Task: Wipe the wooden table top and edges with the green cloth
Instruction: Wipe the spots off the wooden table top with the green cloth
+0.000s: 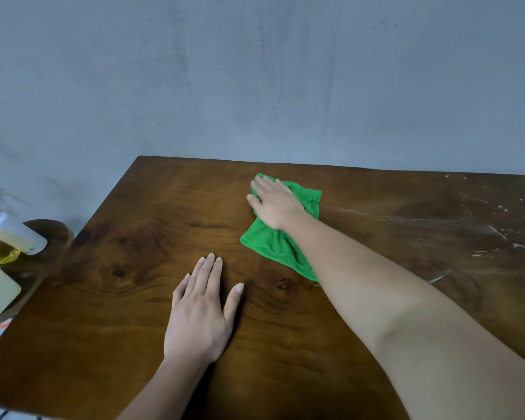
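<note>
A dark brown wooden table (128,313) fills the lower part of the view, its far edge against a grey wall. A green cloth (273,244) lies crumpled on the table's far middle. My right hand (275,201) presses flat on the cloth's far end with straight fingers, the arm reaching in from the lower right. My left hand (200,310) rests flat on the bare wood nearer to me, fingers straight and slightly spread, apart from the cloth.
White smears and specks (467,225) streak the right part of the table. Off the left edge stand pale plastic bottles (15,237) with yellow-green liquid on a small dark round stand (52,231). The grey wall (255,86) rises behind.
</note>
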The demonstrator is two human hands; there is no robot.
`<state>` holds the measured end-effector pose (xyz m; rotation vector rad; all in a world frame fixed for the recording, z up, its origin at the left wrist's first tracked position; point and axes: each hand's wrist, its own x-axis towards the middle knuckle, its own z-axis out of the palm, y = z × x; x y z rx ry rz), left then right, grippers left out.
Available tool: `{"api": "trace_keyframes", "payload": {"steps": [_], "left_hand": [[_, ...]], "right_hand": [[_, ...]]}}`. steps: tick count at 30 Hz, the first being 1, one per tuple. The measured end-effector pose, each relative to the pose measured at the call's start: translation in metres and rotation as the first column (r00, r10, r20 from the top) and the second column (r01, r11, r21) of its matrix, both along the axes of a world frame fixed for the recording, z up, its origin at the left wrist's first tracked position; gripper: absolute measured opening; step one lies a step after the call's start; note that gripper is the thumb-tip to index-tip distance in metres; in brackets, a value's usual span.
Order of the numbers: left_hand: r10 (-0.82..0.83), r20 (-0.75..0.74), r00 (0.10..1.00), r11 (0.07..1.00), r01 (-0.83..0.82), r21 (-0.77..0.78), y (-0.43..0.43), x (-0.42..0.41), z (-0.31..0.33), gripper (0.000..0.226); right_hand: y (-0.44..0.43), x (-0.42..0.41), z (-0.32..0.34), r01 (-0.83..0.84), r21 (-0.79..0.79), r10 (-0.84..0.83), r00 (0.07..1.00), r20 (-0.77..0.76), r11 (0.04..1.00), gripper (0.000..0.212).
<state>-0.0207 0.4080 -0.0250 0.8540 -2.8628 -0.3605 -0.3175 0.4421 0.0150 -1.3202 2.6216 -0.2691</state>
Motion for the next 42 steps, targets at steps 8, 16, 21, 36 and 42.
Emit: {"api": "trace_keyframes", "payload": {"steps": [8,16,21,36,42], "left_hand": [[-0.004,0.022,1.0,1.0,0.004,-0.001,0.001,0.0,0.0,0.093],[-0.004,0.058,0.998,1.0,0.003,0.027,0.002,-0.003,0.009,0.1],[-0.006,0.061,0.998,1.0,0.005,0.016,0.002,-0.003,0.01,0.102],[-0.172,0.018,0.985,0.985,0.172,0.003,0.01,0.005,0.012,0.087],[-0.282,0.041,0.958,0.959,0.282,0.017,0.049,-0.006,0.015,0.091]], "right_hand": [[0.107,-0.058,-0.003,0.297,0.007,-0.297,0.954,-0.04,0.955,0.068],[0.169,0.019,-0.013,0.324,0.059,-0.321,0.945,-0.059,0.944,0.074],[0.158,0.134,-0.015,0.147,0.044,-0.146,0.989,-0.03,0.988,0.078],[0.311,0.179,-0.023,0.18,-0.021,-0.18,0.983,-0.046,0.984,0.067],[0.458,0.119,-0.02,0.539,0.02,-0.537,0.842,-0.056,0.842,0.072]]}}
